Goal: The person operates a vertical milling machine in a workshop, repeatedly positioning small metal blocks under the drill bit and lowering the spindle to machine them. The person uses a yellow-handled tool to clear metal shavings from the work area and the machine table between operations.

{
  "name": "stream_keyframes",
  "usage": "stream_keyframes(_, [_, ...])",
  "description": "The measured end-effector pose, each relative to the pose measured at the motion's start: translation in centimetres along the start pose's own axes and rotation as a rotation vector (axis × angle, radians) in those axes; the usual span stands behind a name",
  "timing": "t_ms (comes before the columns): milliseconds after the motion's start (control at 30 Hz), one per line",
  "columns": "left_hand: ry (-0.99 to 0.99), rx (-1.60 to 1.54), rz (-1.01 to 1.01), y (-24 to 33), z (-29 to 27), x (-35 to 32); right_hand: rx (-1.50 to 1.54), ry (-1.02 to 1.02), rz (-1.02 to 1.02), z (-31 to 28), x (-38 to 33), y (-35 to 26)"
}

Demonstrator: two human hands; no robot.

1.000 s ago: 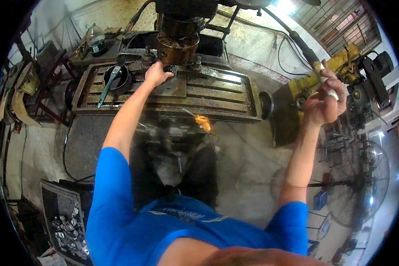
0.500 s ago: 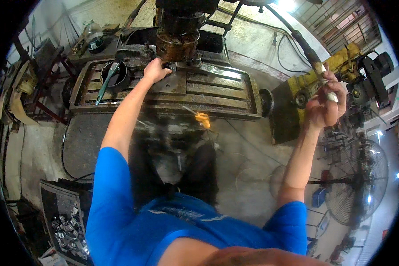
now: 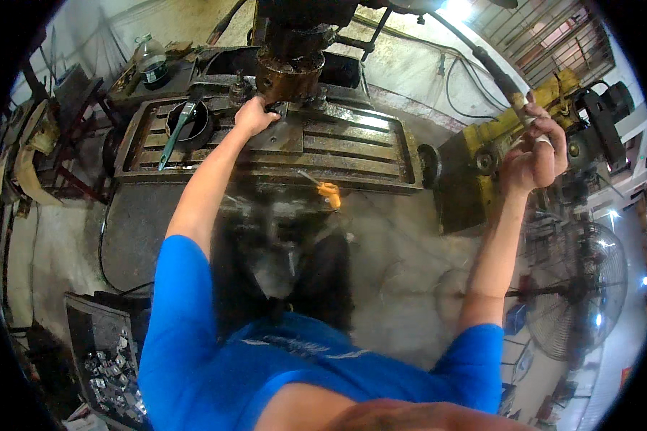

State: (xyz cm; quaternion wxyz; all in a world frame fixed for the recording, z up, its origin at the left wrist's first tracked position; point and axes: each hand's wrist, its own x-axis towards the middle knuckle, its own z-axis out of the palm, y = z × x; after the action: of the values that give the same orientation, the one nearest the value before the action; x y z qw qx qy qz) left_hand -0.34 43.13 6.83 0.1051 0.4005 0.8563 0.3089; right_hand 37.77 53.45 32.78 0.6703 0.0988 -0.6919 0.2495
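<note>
Under the oily brown machine spindle (image 3: 287,74), my left hand (image 3: 254,118) is closed at a dark fixture on the slotted metal table (image 3: 352,152). Its thumb points right and its other fingers curl out of sight, so what they hold is hidden. Up on the right, my right hand (image 3: 533,154) wraps its fingers round the end of a long lever (image 3: 497,75), which slopes down from the machine head. Left of my left hand, a brush (image 3: 176,136) with a green handle lies across a round black pan (image 3: 203,129) on the table.
An orange-handled tool (image 3: 329,192) sticks out at the table's front. A bin of small metal parts (image 3: 115,377) stands at lower left, a large fan (image 3: 579,291) at right. Beyond the table are a yellow machine (image 3: 474,154) and a clear bottle (image 3: 151,65).
My right hand has moved slightly up and to the right, its fingers now covering more of the lever's pale end. My left hand stays at the fixture.
</note>
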Motion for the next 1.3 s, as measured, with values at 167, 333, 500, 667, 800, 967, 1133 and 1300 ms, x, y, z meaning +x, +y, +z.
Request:
stream_keyframes(167, [0.003, -0.088, 0.012, 0.8, -0.1, -0.7, 0.029, 0.053, -0.006, -0.5, -1.8, 0.6])
stream_keyframes(333, [0.018, -0.033, 0.063, -0.6, 0.2, 0.3, 0.021, 0.119, 0.055, 0.6, -3.0, -0.1])
stream_keyframes(500, [-0.079, -0.329, 0.071, 0.4, -1.7, -2.2, 0.05, 0.147, 0.086, 0.7, -3.0, -0.3])
stream_keyframes(667, [-0.106, -0.478, 0.118, -1.0, -4.3, -7.0, 0.077, 0.157, 0.088, 1.1, -3.1, -0.3])
stream_keyframes(800, [-0.187, -0.484, 0.162, -1.4, -7.8, -11.8, 0.093, 0.142, 0.078, 0.6, -3.5, -0.1])
stream_keyframes(967, [-0.178, -0.437, 0.094, -4.6, -12.1, -19.0, 0.151, 0.154, 0.118, 1.2, -4.4, 0.3])
stream_keyframes(1133, [-0.144, -0.312, -0.034, -8.6, -19.0, -27.6, 0.025, 0.103, 0.133, -2.8, -6.0, 1.8])
stream_keyframes(1300, [0.239, -0.181, -0.396, -17.9, -26.3, -39.2, 0.106, 0.014, 0.174, -7.2, -7.1, 5.2])
